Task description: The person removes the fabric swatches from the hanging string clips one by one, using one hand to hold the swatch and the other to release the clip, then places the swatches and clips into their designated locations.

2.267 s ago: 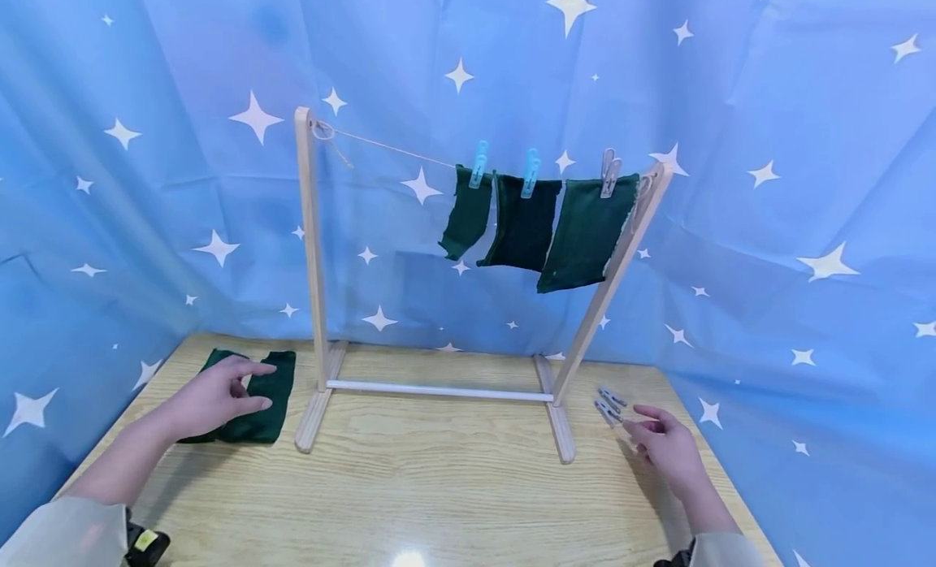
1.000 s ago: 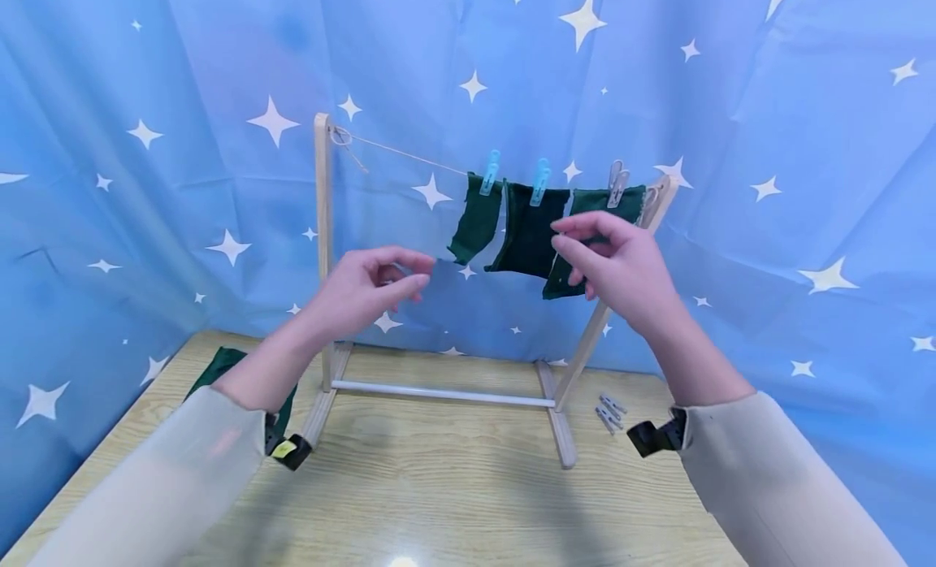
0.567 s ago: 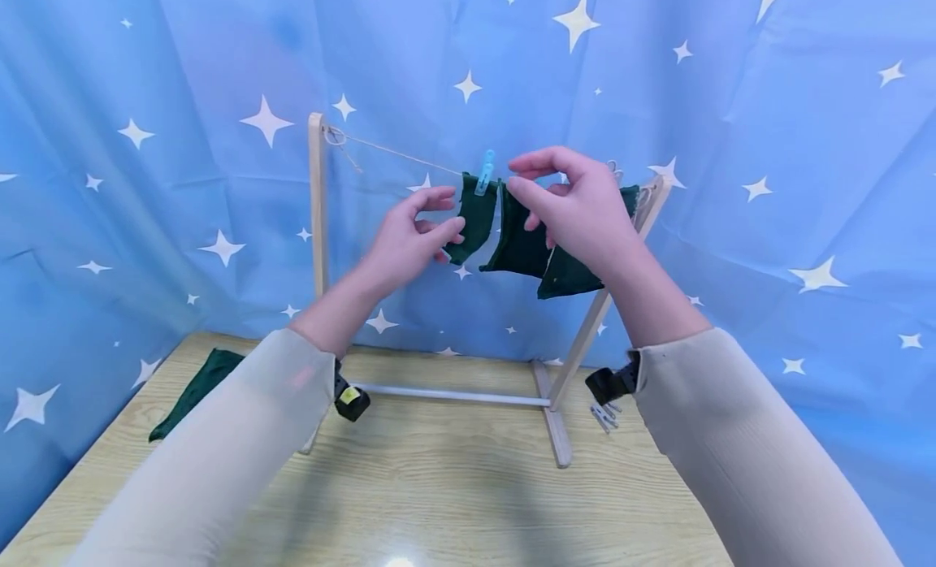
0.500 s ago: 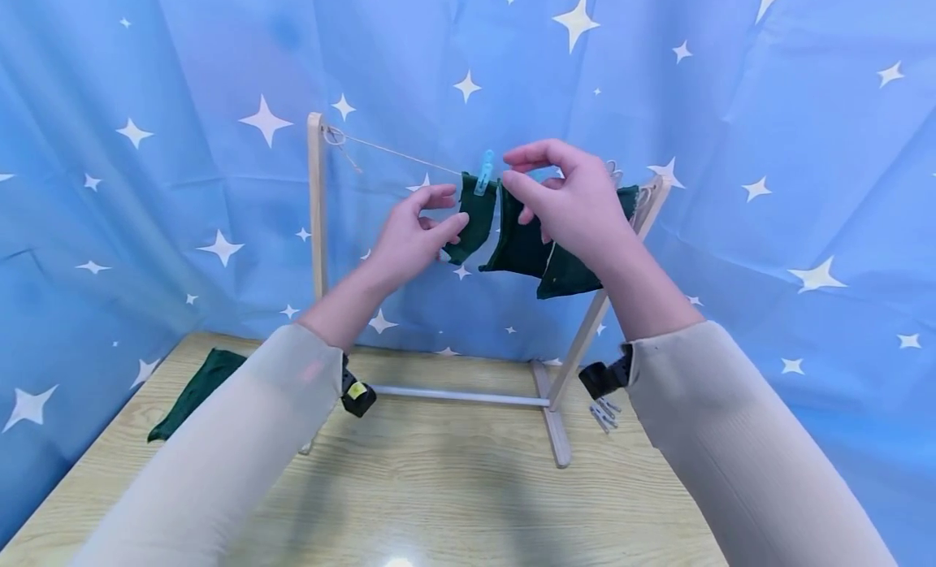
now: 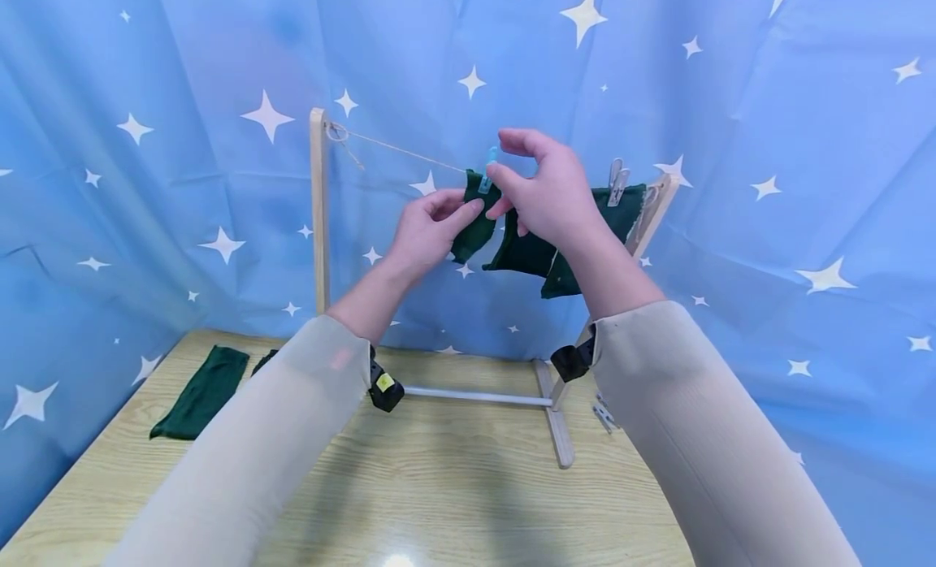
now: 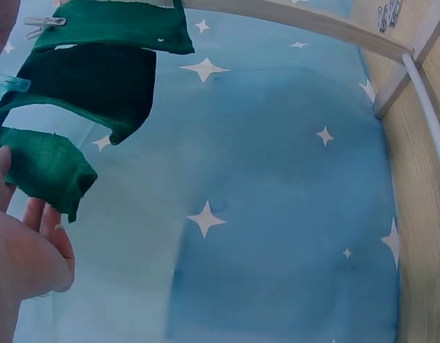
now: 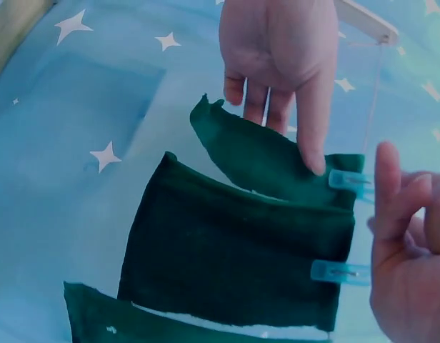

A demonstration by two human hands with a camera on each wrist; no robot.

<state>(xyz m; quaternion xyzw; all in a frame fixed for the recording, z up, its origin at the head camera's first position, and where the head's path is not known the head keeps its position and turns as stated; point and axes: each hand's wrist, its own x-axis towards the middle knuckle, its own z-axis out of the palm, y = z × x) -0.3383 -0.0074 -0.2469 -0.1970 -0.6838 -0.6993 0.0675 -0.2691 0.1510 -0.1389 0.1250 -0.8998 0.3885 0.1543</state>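
A wooden drying rack (image 5: 318, 226) carries a string (image 5: 395, 149) with three dark green cloths pegged to it. My left hand (image 5: 453, 208) holds the leftmost cloth (image 5: 474, 232) just under its peg. In the right wrist view its thumb lies on the front of the cloth (image 7: 256, 153) and its fingers pass behind. My right hand (image 5: 503, 157) is raised at the light blue clip (image 5: 490, 159) on that cloth. Its thumb and forefinger stand apart, and one fingertip (image 7: 388, 175) touches the clip's tail (image 7: 346, 180).
The middle cloth (image 5: 522, 254) hangs from a second blue clip (image 7: 338, 272), the right cloth (image 5: 621, 214) from a grey clip (image 5: 617, 179). More green cloths (image 5: 201, 392) lie at the table's (image 5: 453, 486) left; spare clips (image 5: 604, 417) lie by the rack's right foot.
Both hands rose from the table to the line. The left hand took hold of the leftmost cloth. The right hand slid left from the middle cloth to the leftmost clip.
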